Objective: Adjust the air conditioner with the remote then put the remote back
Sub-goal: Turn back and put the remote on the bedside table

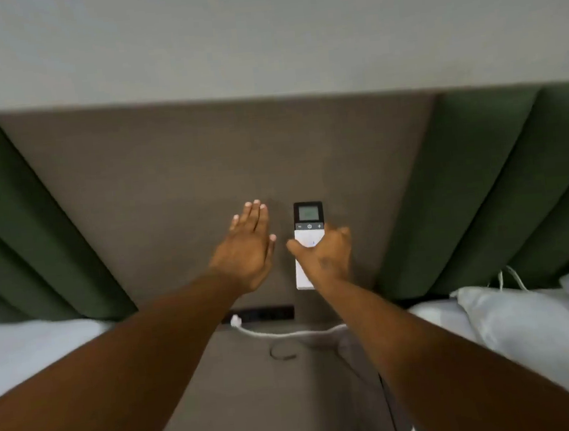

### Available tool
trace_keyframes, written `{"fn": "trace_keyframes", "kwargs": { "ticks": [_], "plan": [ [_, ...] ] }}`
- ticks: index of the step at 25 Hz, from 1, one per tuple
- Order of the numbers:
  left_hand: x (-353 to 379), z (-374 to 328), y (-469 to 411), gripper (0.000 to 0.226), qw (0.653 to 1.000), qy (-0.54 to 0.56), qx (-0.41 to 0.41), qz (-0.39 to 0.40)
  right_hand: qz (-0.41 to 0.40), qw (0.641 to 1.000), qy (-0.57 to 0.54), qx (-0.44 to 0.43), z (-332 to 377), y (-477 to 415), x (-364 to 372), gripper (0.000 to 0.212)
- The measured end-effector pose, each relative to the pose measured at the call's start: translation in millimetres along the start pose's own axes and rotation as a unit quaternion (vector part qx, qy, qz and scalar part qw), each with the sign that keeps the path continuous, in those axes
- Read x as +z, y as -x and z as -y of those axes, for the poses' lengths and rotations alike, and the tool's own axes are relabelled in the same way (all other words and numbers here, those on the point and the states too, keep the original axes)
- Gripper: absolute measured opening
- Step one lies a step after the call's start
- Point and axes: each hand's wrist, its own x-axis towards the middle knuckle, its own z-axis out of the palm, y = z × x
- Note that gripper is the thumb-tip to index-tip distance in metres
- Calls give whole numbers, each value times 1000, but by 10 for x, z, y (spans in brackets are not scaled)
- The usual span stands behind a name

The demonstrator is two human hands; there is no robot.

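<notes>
Remote [308, 233] is being gripped by the right hand [328, 256] against the wall panel [169, 177]; at nine o'clock, the left hand [249, 246] is being held flat, empty. Whether adjusting is done cannot be told.

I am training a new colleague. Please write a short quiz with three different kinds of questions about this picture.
1. True or false: the left hand grips the remote.
2. Which hand holds the remote? A) left B) right C) both
3. Fill in: the white cable is plugged into the black ____ strip.

Key: 1 false, the left hand is open and flat beside it. 2 B, the right hand. 3 socket.
</notes>
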Motion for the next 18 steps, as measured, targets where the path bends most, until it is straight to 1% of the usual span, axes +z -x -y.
{"fn": "trace_keyframes", "kwargs": {
  "ticks": [2, 4, 6, 8, 10, 12, 14, 18],
  "plan": [
    [885, 276, 330, 62, 999, -2, -6, 36, 30, 998, 26, 42, -831, 197, 503, 50],
    [1896, 496, 781, 63, 996, -6, -3, 90, 67, 993, 44, 85, -1745, 443, 1053, 50],
    [2816, 621, 1300, 63, 988, -8, -23, 154, 112, 983, 59, 132, -2617, 723, 1529, 48],
    [3594, 710, 1825, 62, 973, 6, -61, 224, 154, 970, 84, 166, -3435, 1059, 1960, 49],
    [4129, 773, 2219, 61, 962, 9, -66, 263, 176, 966, 93, 168, -4025, 1329, 2199, 54],
    [4546, 816, 2488, 60, 956, 10, -55, 288, 188, 964, 101, 161, -4492, 1531, 2427, 59],
    [4812, 847, 2607, 60, 958, 3, -43, 285, 196, 961, 130, 149, -4734, 1641, 2596, 64],
    [5066, 941, 2560, 62, 956, 18, -72, 283, 179, 965, 155, 111, -4792, 1635, 2747, 71]
  ]
}}
